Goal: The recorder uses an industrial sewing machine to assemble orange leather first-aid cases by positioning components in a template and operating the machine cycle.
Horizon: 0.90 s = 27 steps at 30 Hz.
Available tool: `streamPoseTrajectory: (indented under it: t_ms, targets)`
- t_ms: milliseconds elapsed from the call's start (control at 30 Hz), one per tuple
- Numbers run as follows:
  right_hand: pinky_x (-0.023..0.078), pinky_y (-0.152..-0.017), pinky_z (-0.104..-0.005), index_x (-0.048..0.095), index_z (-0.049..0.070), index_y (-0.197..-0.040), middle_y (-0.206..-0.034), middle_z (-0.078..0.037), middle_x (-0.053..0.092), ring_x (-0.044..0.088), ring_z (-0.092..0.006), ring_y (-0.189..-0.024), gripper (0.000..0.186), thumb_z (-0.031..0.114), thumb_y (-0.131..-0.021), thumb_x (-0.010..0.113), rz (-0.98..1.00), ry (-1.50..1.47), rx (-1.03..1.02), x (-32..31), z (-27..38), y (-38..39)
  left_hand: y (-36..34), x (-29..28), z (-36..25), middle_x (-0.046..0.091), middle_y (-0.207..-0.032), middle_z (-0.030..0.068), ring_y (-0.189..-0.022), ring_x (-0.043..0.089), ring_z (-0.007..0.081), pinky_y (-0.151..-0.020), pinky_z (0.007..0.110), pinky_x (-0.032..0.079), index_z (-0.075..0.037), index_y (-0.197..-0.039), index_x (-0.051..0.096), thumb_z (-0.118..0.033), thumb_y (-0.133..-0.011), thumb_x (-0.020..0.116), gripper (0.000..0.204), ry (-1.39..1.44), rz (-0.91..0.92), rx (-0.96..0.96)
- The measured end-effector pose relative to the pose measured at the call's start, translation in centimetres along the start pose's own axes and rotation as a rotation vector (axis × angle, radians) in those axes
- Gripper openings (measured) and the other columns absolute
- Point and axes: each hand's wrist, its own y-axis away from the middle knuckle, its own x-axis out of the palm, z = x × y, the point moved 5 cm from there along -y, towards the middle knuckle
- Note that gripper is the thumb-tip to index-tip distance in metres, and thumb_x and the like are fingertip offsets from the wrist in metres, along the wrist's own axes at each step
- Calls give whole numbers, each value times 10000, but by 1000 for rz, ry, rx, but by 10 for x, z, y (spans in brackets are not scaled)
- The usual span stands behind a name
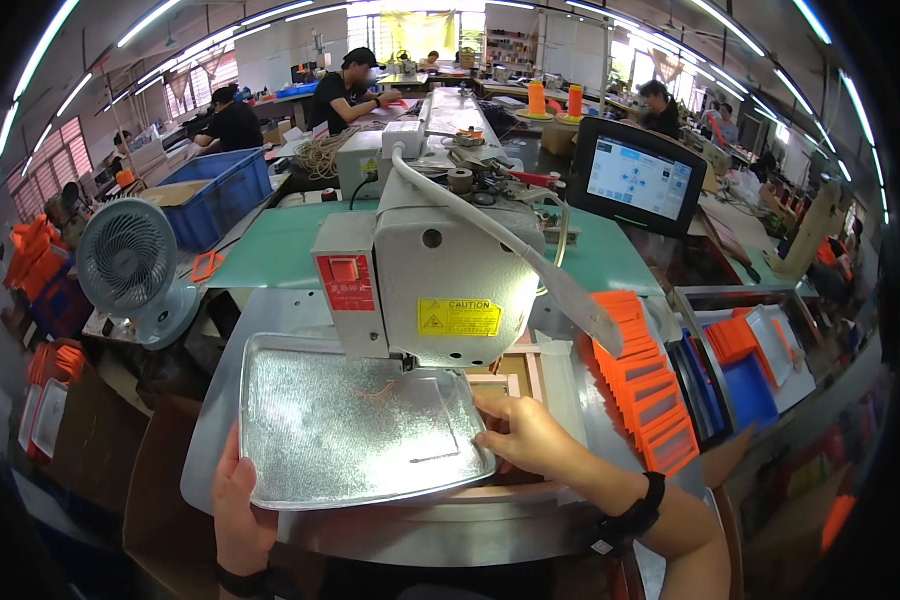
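My left hand (pixel 238 510) grips the near-left edge of the silver tray (pixel 355 425), thumb on top, fingers curled under it. The tray lies flat under the sewing machine head (pixel 440 280). My right hand (pixel 520 432) is half open, fingertips pressing the tray's right edge. If those fingers slide toward the needle (hidden from me), they could get hurt. A hard push might tip the orange pieces (pixel 650 395) just right of them.

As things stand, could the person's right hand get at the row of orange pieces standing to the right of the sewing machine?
Probably yes. The right hand rests at the metal tray's right edge, and the row of orange pieces stands just beyond it on the same side, with nothing visible between them.
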Motion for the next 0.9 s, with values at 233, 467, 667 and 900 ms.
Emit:
streamPoseTrajectory:
  t_ms: [233,467,667,900]
  targets:
    - [515,-489,-274,563,-22,-1357,-791,-76,659,616,-115,-603,490,16,-883,683,24,33,19,1,-2,-2,16,28,17,501,-1426,125,-1327,497,229,-1120,359,377,25,-1505,304,-385,-905,740,847,-94,100,149]
    - [518,-666,-321,611,20,-1280,-813,-89,671,624,-161,-726,394,54,-895,685,40,120,-299,33,15,-16,21,45,51,600,-1270,167,-1111,657,294,-872,439,601,3,-1383,423,-187,-1004,590,456,51,-48,-268]
    - [534,-730,-354,661,5,-1195,-960,-156,690,680,-278,-816,277,27,-922,622,-139,211,-539,18,18,-6,18,-48,47,703,-1017,129,-852,722,277,-638,403,643,-43,-1172,588,-61,-882,608,291,257,-465,-323]
    - [551,-815,-379,600,18,-1292,-1032,-156,679,670,-334,-940,377,43,-918,641,37,200,-603,40,45,25,52,-97,12,710,-1039,86,-834,714,225,-555,327,598,-84,-1123,620,-140,-909,624,221,513,-662,38]
